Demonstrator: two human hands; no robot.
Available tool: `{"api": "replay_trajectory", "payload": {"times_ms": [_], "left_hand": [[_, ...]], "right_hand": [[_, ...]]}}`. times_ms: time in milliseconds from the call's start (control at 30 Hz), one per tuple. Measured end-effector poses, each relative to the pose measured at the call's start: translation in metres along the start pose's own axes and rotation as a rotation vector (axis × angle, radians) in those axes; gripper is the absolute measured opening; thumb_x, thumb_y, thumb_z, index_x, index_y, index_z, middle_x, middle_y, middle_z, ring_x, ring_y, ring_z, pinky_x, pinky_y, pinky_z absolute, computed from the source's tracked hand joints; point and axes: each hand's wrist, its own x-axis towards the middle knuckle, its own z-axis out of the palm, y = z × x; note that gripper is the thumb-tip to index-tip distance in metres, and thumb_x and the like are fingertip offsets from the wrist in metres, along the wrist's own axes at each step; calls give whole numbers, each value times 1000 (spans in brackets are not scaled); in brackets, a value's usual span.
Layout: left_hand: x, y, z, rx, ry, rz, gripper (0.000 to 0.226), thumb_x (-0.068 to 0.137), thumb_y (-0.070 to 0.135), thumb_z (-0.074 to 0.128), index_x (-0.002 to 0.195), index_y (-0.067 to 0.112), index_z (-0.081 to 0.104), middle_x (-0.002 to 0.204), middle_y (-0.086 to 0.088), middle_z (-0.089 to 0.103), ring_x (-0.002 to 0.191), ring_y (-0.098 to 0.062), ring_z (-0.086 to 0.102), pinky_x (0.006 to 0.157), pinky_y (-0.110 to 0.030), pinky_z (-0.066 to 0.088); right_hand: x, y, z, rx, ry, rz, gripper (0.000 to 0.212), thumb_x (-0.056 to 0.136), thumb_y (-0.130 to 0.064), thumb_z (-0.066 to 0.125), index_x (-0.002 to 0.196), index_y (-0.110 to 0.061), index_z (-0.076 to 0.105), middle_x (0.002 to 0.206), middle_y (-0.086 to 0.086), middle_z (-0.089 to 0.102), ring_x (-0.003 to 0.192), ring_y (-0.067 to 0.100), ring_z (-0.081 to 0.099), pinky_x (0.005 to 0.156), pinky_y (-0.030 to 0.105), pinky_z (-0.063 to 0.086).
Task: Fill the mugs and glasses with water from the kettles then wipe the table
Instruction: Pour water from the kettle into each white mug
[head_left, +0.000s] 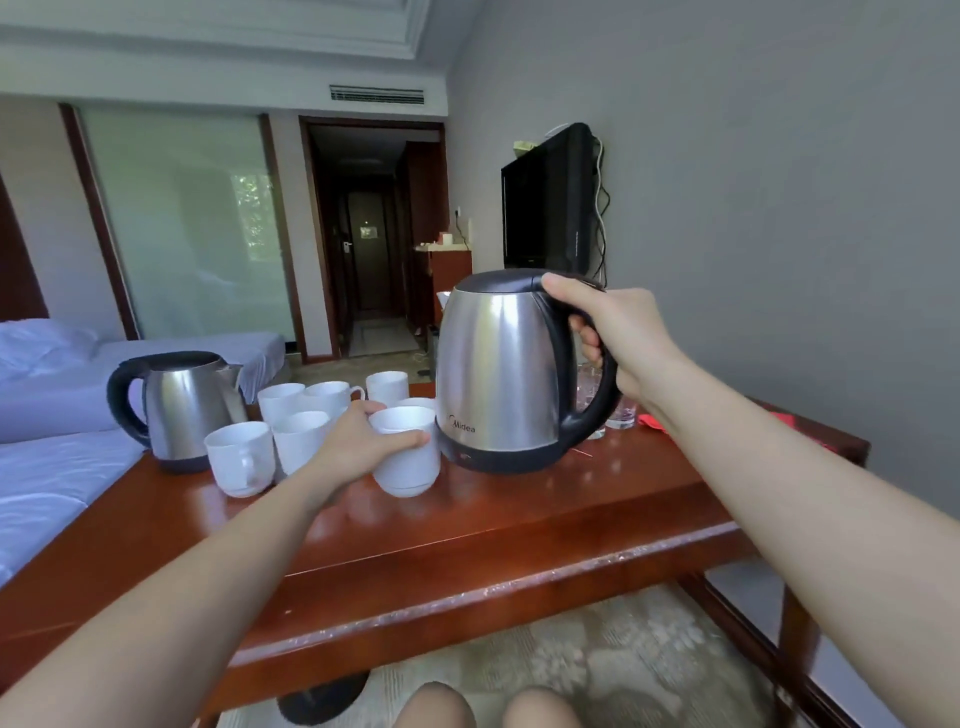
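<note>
My right hand (618, 332) grips the black handle of a steel kettle (493, 364), which is upright at the table surface or just above it. My left hand (358, 441) wraps around a white mug (410, 467) standing just left of that kettle. Several more white mugs (291, 415) cluster behind and to the left of my left hand. A second steel kettle (182, 405) stands at the left of the reddish wooden table (519, 519). Clear glasses (621, 413) show partly behind the held kettle.
A red cloth (654, 422) lies on the table's right side near the grey wall. Beds with white sheets (52, 467) run along the left edge of the table. A black TV (545, 202) hangs on the wall behind. My knees (488, 706) are below the table's front edge.
</note>
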Motion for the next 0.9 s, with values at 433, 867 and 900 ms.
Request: {"api": "replay_trajectory", "payload": {"times_ms": [433, 867, 900], "left_hand": [[-12, -22, 43, -68, -24, 67, 69, 65, 49, 87, 122, 24, 56, 120, 7, 62, 107, -10, 60, 86, -29, 51], [-3, -38, 51, -106, -84, 68, 77, 70, 39, 87, 131, 27, 41, 131, 7, 49, 118, -13, 49, 90, -27, 46], [-2, -39, 50, -114, -80, 63, 77, 70, 39, 87, 131, 26, 42, 130, 7, 49, 118, -13, 50, 90, -27, 45]], "right_hand": [[-6, 23, -34, -205, -1, -8, 34, 77, -38, 82, 77, -9, 65, 48, -4, 47, 42, 11, 31, 38, 21, 23], [20, 44, -22, -400, -74, 1, 49, 72, -43, 84, 58, -6, 56, 39, 2, 39, 37, 15, 28, 40, 23, 22], [22, 45, -20, -399, -82, 4, 48, 72, -43, 84, 58, -6, 56, 39, 1, 39, 37, 15, 28, 40, 24, 22]]}}
